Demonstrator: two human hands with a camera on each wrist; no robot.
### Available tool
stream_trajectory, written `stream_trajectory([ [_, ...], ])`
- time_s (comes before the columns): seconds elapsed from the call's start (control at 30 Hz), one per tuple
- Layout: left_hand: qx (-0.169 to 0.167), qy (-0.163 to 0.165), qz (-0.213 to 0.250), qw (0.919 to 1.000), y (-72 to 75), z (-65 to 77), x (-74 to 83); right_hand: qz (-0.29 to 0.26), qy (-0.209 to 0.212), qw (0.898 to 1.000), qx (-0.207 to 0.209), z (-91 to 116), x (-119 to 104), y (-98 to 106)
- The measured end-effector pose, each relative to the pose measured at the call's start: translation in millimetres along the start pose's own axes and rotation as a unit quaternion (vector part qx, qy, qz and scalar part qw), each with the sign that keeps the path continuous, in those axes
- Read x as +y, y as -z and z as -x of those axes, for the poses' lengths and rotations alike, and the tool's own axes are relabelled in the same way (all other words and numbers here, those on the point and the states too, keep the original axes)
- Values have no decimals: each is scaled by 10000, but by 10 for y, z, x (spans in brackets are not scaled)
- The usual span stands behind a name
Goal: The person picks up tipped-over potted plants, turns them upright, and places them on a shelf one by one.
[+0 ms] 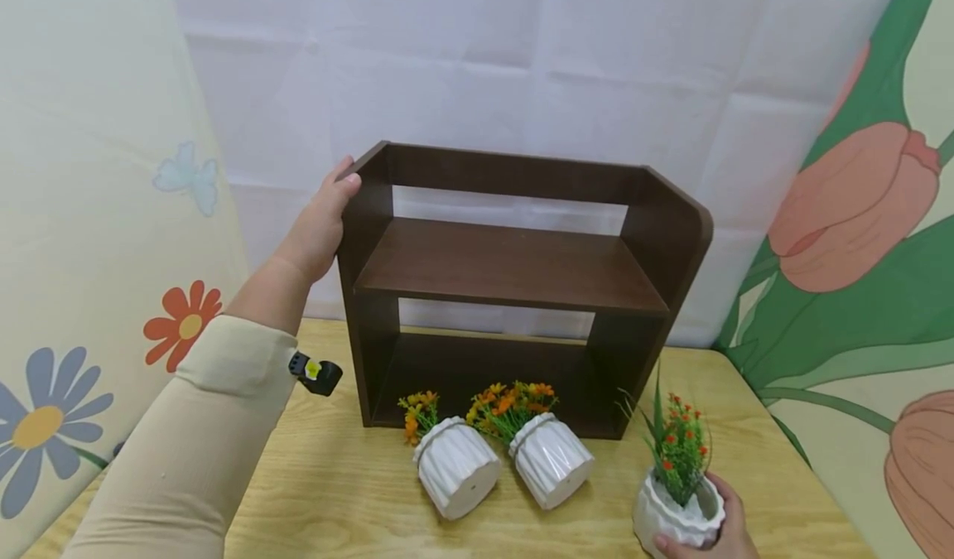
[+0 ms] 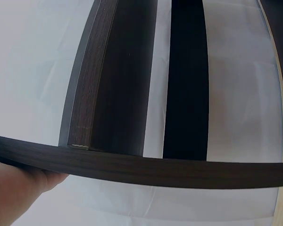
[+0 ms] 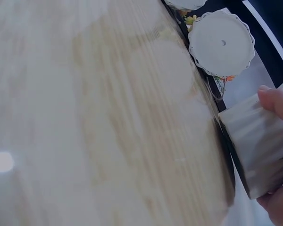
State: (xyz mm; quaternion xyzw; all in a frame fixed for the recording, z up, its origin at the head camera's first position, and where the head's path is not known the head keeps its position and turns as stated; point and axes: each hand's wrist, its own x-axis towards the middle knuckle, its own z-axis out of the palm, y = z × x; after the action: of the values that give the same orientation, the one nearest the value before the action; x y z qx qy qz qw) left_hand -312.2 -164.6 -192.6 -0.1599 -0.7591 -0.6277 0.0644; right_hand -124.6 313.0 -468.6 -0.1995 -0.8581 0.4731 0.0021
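My left hand (image 1: 320, 219) rests against the outer side of a dark brown two-tier shelf (image 1: 514, 265), near its upper left corner. The left wrist view shows that hand along the outer face of the side panel (image 2: 179, 174); its far fingers are hidden. At the lower right, my right hand (image 1: 726, 526) grips a white fluted pot (image 1: 674, 516) with red flowers and green leaves (image 1: 681, 451), upright in the head view. In the right wrist view, the thumb and fingers hold that pot (image 3: 262, 146) from opposite sides.
Two white pots with orange and yellow flowers, a left one (image 1: 458, 468) and a right one (image 1: 551, 460), lie tipped before the shelf, bases forward. Light wooden table (image 1: 320, 468) underneath; white cloth (image 1: 477, 54) behind, flower-printed panels (image 1: 857, 310) at the sides.
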Motion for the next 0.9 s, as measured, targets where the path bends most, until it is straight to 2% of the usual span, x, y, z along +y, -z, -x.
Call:
stream_trajectory([
  [0.2,4,-12,61,10000,-6,1,-4,-256,29,9996,114,-15,51,-48],
  [0.4,16,0,33,10000,-14,-6,-11,-236,-110,9995,193,-19,60,-61],
  [0.73,16,1,85,10000,-10,-14,-15,-254,1,9981,566,76,-132,-46],
  [0.9,4,34,105,9999,-19,-21,-14,-120,153,9983,557,125,-264,14],
])
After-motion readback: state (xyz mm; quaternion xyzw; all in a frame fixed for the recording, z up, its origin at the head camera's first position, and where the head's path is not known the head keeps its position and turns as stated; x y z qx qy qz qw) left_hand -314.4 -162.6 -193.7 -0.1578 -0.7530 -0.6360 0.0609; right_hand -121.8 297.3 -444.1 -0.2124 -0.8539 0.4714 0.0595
